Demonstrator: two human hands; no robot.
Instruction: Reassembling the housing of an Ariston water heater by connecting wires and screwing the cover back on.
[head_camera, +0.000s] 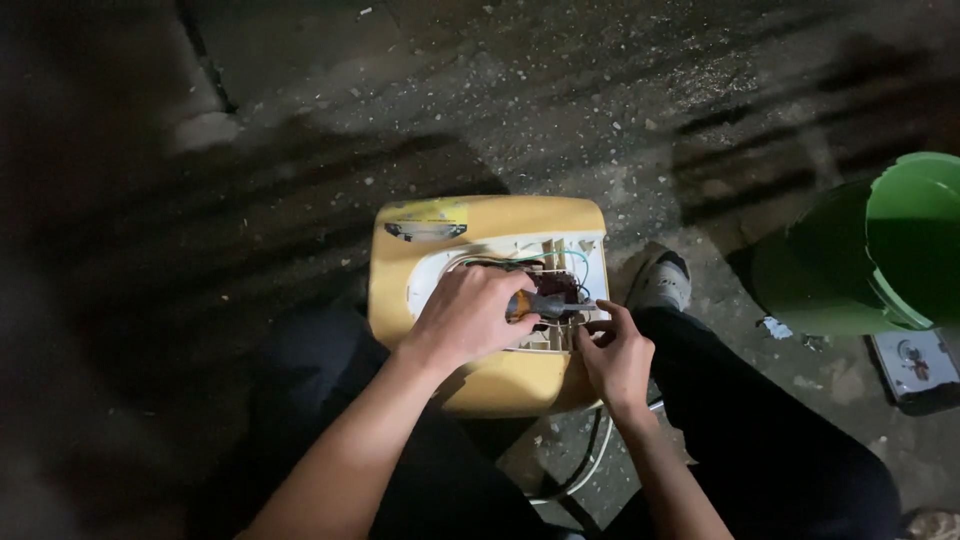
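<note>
The left hand (468, 315) is closed around an orange-handled screwdriver (545, 304) whose shaft runs toward three o'clock into the wired opening of the yellow plastic appliance casing (480, 235), while the right hand (615, 355), fingers pinched at the tip, is nearer.

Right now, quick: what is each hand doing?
Left hand: closed around a screwdriver, tip pointing into the open yellow appliance.
Right hand: holds nothing visible, fingertips at the wiring.
</note>
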